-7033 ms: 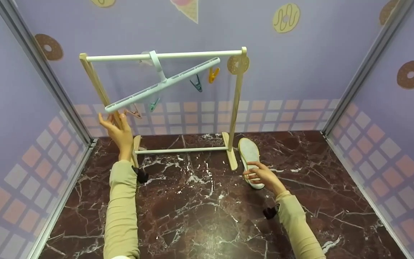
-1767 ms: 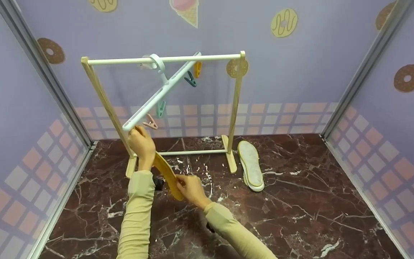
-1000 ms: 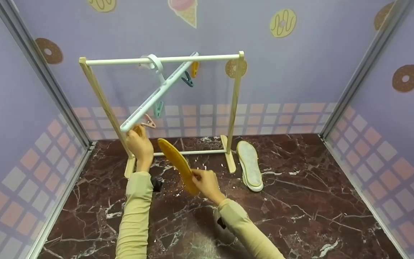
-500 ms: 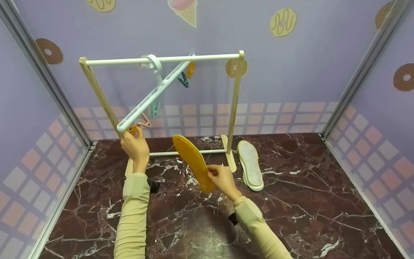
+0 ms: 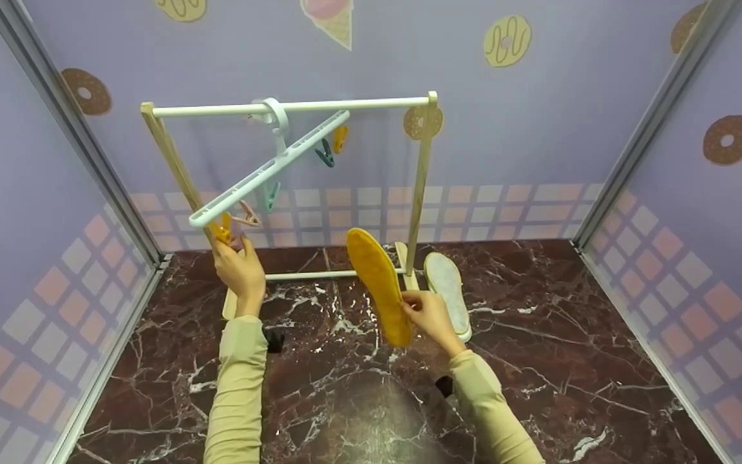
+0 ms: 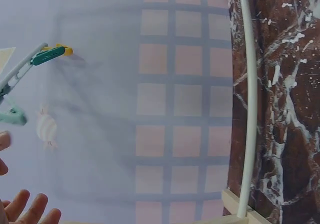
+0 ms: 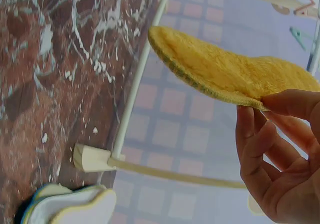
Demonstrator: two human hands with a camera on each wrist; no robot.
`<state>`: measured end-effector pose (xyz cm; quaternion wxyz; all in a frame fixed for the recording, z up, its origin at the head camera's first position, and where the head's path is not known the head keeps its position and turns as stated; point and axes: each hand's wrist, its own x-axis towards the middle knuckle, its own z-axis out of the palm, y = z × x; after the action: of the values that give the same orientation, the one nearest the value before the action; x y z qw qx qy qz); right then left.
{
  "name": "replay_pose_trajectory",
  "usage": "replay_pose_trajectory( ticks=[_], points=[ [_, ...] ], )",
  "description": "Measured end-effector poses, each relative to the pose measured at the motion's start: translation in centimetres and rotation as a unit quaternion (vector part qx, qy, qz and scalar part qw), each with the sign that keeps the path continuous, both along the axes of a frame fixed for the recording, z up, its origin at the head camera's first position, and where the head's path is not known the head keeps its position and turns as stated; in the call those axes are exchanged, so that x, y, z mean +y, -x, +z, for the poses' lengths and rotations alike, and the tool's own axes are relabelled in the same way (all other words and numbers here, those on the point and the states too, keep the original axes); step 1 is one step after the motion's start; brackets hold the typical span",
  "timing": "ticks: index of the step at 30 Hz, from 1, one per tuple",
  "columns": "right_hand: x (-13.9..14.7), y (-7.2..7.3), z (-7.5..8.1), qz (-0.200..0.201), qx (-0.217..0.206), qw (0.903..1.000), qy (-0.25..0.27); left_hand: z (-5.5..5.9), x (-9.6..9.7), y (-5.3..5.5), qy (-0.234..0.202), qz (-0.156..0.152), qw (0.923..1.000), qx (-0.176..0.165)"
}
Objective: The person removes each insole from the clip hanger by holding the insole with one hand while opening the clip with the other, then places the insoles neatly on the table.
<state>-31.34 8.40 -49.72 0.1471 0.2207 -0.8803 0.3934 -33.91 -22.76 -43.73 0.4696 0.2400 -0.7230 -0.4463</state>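
In the head view my right hand (image 5: 432, 316) pinches the edge of a fuzzy yellow insole (image 5: 377, 283) between thumb and fingers, holding it up in front of the rack. The right wrist view shows the same insole (image 7: 225, 68) with its bound edge under the thumb. My left hand (image 5: 240, 270) is just below the near left end of a pale hanger (image 5: 274, 164), right by a yellow clip (image 5: 223, 227). Its fingers (image 6: 35, 209) are spread and loosely bent in the left wrist view, holding nothing. Beside that clip hangs a pink clip (image 5: 248, 214).
The hanger hooks over the white top bar (image 5: 358, 103) of a wooden rack (image 5: 421, 187). Along it hang a mint clip (image 5: 272, 195), a dark green clip (image 5: 325, 153) and another yellow clip (image 5: 340, 138). Pale insoles (image 5: 448, 287) lie stacked on the marble surface (image 5: 570, 386) at right.
The right hand, earlier over the stacked insoles, now holds the yellow insole and has carried it rightward from the left hand. The hanger's near end has swung left. The left hand has dropped slightly.
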Motion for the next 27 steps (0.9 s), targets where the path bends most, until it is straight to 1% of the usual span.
replay_pose_trajectory(
  ticks=[3, 5, 7, 11, 13, 18, 21, 23, 26, 27],
  points=[
    [0.7, 0.1, 0.2, -0.007, 0.002, 1.0, -0.006, -0.5, 0.1, -0.1, -0.002, 0.002, 0.9998, -0.019],
    [1.1, 0.1, 0.4, -0.01, -0.005, 0.9999, -0.004, -0.8, 0.2, -0.1, 0.003, 0.0, 0.9996, -0.029],
    [1.5, 0.1, 0.5, -0.011, -0.021, 0.9997, 0.005, -1.1, 0.5, -0.2, 0.013, -0.002, 0.9991, -0.041],
    [2.5, 0.3, 0.7, -0.004, -0.067, 0.9972, 0.032, -1.7, 1.0, -0.4, 0.037, -0.011, 0.9972, -0.065],
    [3.0, 0.5, 0.7, -0.001, -0.077, 0.9965, 0.033, -2.0, 1.4, -0.6, 0.047, -0.018, 0.9957, -0.077],
    [4.2, 1.1, 0.2, 0.002, -0.079, 0.9964, 0.03, -2.6, 2.6, -0.9, 0.07, -0.05, 0.9901, -0.111],
    [4.9, 1.5, 0.0, 0.004, -0.106, 0.993, 0.052, -2.8, 3.4, -1.2, 0.075, -0.074, 0.9856, -0.132],
    [5.4, 1.7, -0.3, 0.002, -0.134, 0.9888, 0.067, -2.9, 3.9, -1.4, 0.08, -0.087, 0.9824, -0.144],
    [6.2, 1.9, -0.5, 0.0, -0.159, 0.9839, 0.081, -3.0, 4.7, -1.8, 0.099, -0.102, 0.9784, -0.15],
    [6.4, 1.8, -0.1, -0.001, -0.168, 0.9823, 0.083, -3.0, 5.0, -2.0, 0.106, -0.106, 0.9774, -0.149]
  ],
)
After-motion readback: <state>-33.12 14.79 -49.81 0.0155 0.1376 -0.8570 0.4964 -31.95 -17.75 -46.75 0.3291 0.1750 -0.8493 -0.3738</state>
